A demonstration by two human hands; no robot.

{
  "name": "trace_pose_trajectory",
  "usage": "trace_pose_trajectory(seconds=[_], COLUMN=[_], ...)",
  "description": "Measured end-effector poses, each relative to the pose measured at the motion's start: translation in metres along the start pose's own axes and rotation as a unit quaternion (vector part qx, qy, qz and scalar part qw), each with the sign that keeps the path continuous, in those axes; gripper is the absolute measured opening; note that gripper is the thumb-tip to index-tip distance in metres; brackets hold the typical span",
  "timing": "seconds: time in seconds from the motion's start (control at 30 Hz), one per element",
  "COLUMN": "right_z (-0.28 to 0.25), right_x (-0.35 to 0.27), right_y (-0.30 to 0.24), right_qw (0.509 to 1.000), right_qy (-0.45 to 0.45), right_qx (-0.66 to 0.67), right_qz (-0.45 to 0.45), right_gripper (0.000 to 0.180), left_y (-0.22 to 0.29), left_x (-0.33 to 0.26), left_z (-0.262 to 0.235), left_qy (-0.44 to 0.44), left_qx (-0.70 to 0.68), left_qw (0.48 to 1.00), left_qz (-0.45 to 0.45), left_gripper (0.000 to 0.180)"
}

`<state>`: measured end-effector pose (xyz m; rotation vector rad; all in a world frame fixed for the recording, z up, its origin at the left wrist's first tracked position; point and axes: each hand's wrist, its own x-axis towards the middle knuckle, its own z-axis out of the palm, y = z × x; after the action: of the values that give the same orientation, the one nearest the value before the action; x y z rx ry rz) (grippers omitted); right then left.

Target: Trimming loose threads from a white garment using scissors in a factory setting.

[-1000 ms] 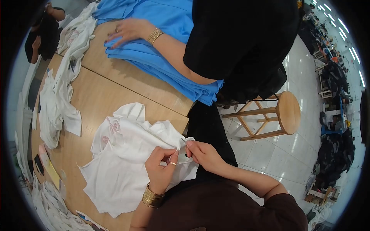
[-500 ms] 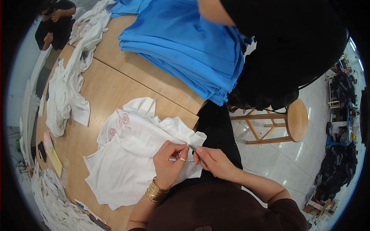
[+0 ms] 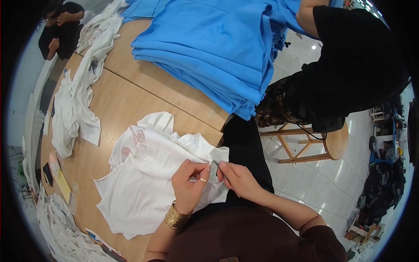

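Note:
A white garment piece (image 3: 152,183) with faint reddish-pink round marks lies spread on the table, its right part hanging over the edge near my lap. My left hand (image 3: 188,181) pinches the garment's edge between thumb and fingertips; a ring and gold bangles are on that arm. Close beside it, my right hand (image 3: 241,182) grips a small, thin dark pointed tool (image 3: 217,164), its tip up by the pinched cloth. Whether the tool is tweezers or snips cannot be made out.
A tall stack of blue fabric (image 3: 205,56) stands at the far table side. White cloths (image 3: 76,109) lie at left, with more (image 3: 61,231) at lower left. A person in black (image 3: 349,65) leans by the stack, near a wooden stool (image 3: 336,142). Another person (image 3: 61,30) is far left.
The tool has shifted slightly left and tilted, its tip now beside the left fingertips. The cloth edge has moved a little. The person in black has moved right, away from the blue stack.

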<state>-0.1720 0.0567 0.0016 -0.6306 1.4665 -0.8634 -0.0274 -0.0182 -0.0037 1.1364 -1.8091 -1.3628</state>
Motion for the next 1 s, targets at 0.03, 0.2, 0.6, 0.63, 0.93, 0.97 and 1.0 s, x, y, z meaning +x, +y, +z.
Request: trace_pose_trajectory(seconds=[0.03,0.2,0.6,0.63,0.93,0.97,1.0], right_z=[0.000,-0.005,-0.006,-0.007,-0.007,-0.006,-0.006], right_x=[0.001,-0.008,-0.003,-0.003,-0.004,-0.004,-0.004], right_y=[0.002,-0.004,-0.006,-0.007,-0.009,-0.009,-0.008], right_qw=[1.000,0.995,0.994,0.994,0.992,0.993,0.994], right_qy=[0.000,-0.019,-0.026,-0.026,-0.034,-0.033,-0.032], right_qx=[0.000,-0.095,-0.106,-0.106,-0.116,-0.108,-0.101], right_qz=[0.000,-0.036,-0.033,-0.033,-0.024,-0.024,-0.024], right_gripper=[0.046,0.045,0.048,0.048,0.048,0.048,0.047], left_y=[-0.001,-0.002,-0.005,-0.006,-0.004,-0.004,-0.004], left_x=[0.000,-0.003,-0.005,-0.005,-0.004,-0.004,-0.004], left_z=[0.000,-0.001,-0.002,-0.002,-0.001,-0.001,-0.001], left_qy=[0.000,0.004,-0.015,-0.015,-0.013,-0.011,-0.009], left_qx=[0.000,-0.026,-0.049,-0.049,-0.035,-0.033,-0.030], left_qw=[1.000,0.999,0.997,0.997,0.999,0.999,0.999], left_qz=[0.000,-0.019,-0.049,-0.049,-0.038,-0.035,-0.032], left_gripper=[0.006,0.006,0.010,0.010,0.011,0.011,0.012])
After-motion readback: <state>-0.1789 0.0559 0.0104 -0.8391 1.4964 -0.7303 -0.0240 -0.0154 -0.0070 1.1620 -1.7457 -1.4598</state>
